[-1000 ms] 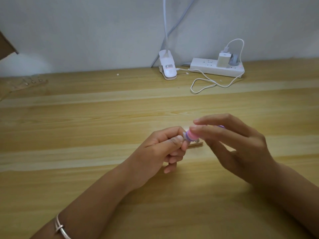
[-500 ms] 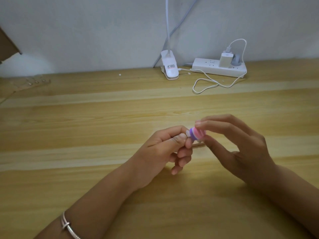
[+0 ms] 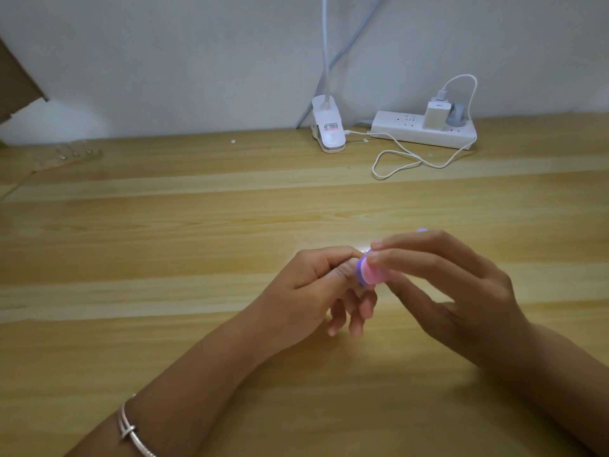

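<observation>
**Soft, flat light with one burnt-out spot**

The light is moderate and even, cool grey on the wall [image 3: 197, 61] and warm on the worktop [image 3: 164, 225]. A small white glare burns out just beside the pink and purple piece [image 3: 370, 275], whose pink face looks washed out. Faint, soft-edged shadows lie on the worktop below the left hand [image 3: 313, 285] and right hand [image 3: 461, 291]. The right fingers [image 3: 412, 245] are slightly smeared. The worktop's back edge bows from wide-angle distortion, and a pale patch brightens the wall at far left.
</observation>
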Demonstrator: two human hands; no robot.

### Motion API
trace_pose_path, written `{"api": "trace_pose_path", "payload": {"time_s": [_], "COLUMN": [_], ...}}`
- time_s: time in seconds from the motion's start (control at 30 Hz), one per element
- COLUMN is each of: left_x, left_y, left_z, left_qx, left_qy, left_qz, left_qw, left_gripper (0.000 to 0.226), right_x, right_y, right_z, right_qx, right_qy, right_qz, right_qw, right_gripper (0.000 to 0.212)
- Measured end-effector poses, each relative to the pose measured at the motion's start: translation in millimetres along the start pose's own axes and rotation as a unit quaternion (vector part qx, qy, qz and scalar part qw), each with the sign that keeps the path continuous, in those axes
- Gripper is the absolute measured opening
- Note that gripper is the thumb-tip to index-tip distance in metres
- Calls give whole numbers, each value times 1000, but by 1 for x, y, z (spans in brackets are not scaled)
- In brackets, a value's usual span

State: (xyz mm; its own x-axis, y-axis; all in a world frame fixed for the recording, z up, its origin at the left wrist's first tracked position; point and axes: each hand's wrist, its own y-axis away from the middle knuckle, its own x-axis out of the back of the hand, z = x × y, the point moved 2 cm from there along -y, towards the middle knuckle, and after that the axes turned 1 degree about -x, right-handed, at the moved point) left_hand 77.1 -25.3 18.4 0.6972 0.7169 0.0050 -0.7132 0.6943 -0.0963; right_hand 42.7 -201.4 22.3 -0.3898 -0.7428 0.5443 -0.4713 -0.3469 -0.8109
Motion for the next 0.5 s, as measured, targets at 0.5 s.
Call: {"api": "trace_pose_path", "payload": {"time_s": [0.5], "left_x": [1], "left_y": [0], "left_z": [3], "left_qx": [-1], "left_qy": [-32], "left_qz": [5], "left_qw": [999], "left_gripper": [28], "right_x": [1], "right_y": [4], "right_z": [5], "right_qx": [-1], "right_qy": [7], "right_qz": [2], "right_qw": [1000], "right_gripper": [24]}}
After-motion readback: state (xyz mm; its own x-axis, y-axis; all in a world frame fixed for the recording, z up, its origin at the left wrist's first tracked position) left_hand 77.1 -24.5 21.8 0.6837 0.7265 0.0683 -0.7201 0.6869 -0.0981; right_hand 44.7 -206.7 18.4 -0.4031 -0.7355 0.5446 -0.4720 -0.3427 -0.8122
